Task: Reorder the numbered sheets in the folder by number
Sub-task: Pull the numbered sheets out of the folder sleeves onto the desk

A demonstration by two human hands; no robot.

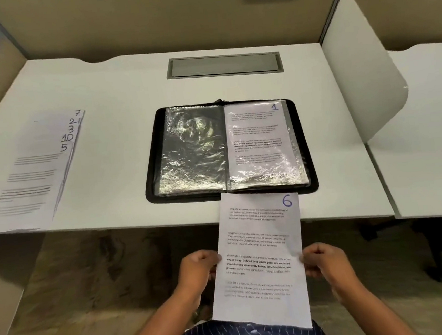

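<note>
Sheet 6 [258, 244] is held off the tabletop's [118, 101] near edge, just in front of the open black folder [307, 143]. The left hand [196, 269] and right hand [324, 261] pinch its sides with curled fingers [311, 270]. Sheet 1 [259, 142] fills the folder's right sleeve. A fanned stack [35, 170] lies far left.

Your light is bright and even from overhead across the desk [117, 96]. Glare breaks in white patches over the plastic sleeves [194, 153]. At the left edge of the frame the stack of sheets [28, 173] looks smeared and stretched. The sheet marked 6 [258, 244] at lower centre reads sharp mid-page. The floor [90, 272] below lies dim.
</note>
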